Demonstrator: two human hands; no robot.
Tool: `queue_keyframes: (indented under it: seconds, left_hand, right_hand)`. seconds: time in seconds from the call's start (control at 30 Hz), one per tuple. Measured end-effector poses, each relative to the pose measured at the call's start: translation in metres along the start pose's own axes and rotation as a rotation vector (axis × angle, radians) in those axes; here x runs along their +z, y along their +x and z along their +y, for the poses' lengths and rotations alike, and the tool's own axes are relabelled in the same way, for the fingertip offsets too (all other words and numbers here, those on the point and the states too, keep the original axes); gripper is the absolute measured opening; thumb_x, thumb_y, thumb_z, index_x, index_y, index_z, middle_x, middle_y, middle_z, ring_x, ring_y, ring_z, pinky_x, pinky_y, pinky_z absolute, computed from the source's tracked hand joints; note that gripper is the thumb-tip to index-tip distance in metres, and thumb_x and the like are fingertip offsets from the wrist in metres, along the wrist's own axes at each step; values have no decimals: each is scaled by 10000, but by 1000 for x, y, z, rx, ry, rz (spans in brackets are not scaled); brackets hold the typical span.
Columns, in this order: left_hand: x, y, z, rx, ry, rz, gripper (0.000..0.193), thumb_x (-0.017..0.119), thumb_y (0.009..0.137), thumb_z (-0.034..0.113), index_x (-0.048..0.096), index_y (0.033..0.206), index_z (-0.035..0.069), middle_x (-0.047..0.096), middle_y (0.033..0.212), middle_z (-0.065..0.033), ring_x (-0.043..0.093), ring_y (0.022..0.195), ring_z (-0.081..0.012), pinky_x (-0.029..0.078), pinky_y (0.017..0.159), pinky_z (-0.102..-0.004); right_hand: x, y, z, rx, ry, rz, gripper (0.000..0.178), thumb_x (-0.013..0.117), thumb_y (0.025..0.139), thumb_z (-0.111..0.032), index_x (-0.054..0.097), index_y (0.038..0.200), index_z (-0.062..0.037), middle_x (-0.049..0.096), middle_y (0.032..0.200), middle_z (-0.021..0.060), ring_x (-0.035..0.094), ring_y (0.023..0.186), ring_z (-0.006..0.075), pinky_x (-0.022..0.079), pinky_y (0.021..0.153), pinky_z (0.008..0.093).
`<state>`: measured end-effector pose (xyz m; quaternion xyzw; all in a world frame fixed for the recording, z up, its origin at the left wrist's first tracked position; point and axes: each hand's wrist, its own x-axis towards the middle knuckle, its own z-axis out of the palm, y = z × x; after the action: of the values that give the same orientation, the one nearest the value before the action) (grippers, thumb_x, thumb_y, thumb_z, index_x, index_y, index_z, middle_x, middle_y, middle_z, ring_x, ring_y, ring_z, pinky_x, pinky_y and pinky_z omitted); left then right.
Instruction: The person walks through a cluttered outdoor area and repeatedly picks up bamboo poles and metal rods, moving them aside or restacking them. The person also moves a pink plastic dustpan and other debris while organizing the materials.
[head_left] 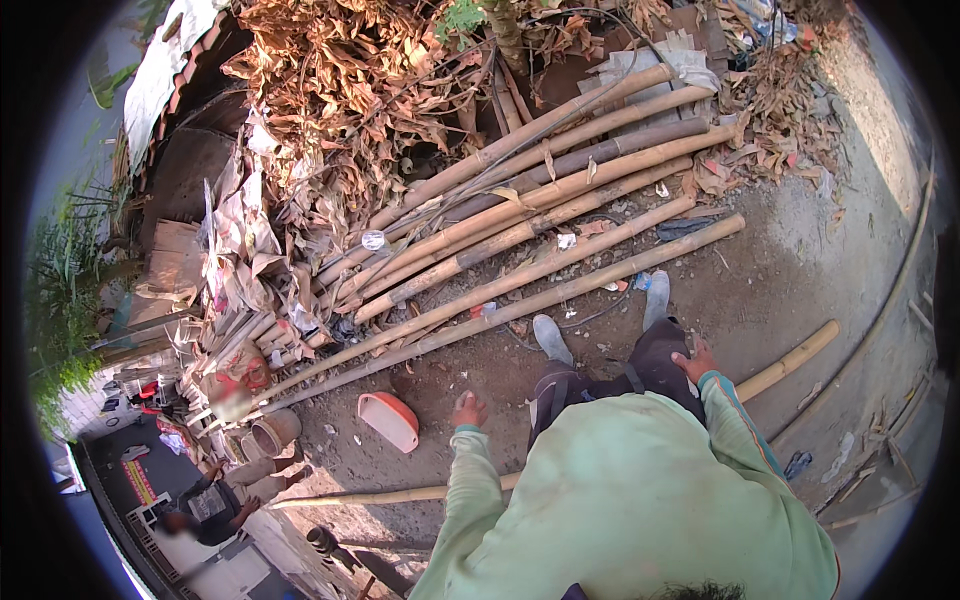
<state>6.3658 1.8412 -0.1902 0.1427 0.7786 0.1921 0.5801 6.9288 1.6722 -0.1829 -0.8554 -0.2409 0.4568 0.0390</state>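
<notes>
Left hand (469,410) hangs part-open, fingers loosely curled, gripping nothing visible; orange-red basin (388,421) on dirt ground (468,365), near it, to its left. Right hand (697,360) open against dark trousers (660,362). Bamboo poles (570,194) lie ahead of both hands; shorter-looking bamboo piece (790,360) to right of right hand.
</notes>
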Motion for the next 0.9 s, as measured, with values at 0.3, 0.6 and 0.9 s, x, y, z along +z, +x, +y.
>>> queue_keyframes:
  seconds: [0.3,0.6,0.9]
  left_hand:
    - [160,-92,-113,219,831,-168,531,569,932,422,493,1349,102,599,1234,-67,638,1004,-247,518,723,-377]
    - [214,-180,-53,-82,515,-125,615,591,920,422,437,1413,87,584,1264,-114,615,1079,-263,506,830,-394]
    - [261,-193,17,26,561,-96,614,608,915,396,450,1398,51,597,1220,-113,612,1058,-236,506,800,-356]
  right_hand:
    - [-170,85,27,-10,499,-411,782,694,859,-356,299,1485,-102,649,1124,181,664,885,247,524,788,387]
    - [-116,132,133,-68,448,-304,416,642,871,-411,677,1129,-87,673,1058,164,653,884,272,497,799,398]
    - [-93,128,151,-185,455,-277,391,674,842,-394,715,1035,-57,664,1118,177,629,1057,285,472,936,372]
